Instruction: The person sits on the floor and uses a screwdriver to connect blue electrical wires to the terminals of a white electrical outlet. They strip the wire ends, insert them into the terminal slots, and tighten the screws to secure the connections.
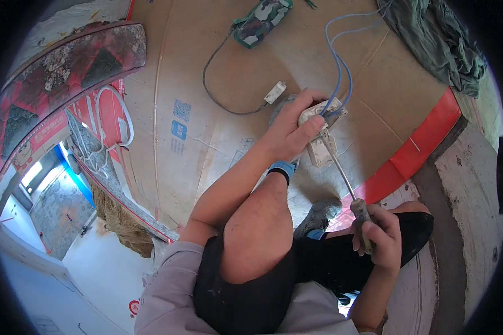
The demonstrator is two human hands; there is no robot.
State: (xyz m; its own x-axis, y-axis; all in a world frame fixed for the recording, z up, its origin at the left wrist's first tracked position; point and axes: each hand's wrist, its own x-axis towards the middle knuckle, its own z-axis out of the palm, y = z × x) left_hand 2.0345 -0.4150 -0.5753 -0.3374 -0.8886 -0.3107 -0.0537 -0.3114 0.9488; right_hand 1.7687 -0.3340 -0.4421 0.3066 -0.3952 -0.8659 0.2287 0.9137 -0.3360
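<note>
My left hand (298, 129) is closed on a dirty white electrical fitting (322, 152), with the thumb across its upper part. Two blue wires (334, 49) curve down into the top of that fitting. In my right hand (383, 237), the fingers wrap round the worn handle of a long screwdriver (345, 177). Its metal shaft slants up and left, and the tip meets the fitting close to my left thumb. Whether the tip sits in a screw is too small to tell.
A camouflage pouch (262, 21) lies beyond my hands, its dark cable (207, 75) running to a small white connector (275, 92). Dark green cloth (439, 42) is bunched at the far right. Cardboard (179, 61) covers the ground; a padded red-and-black edge (67, 72) stands left.
</note>
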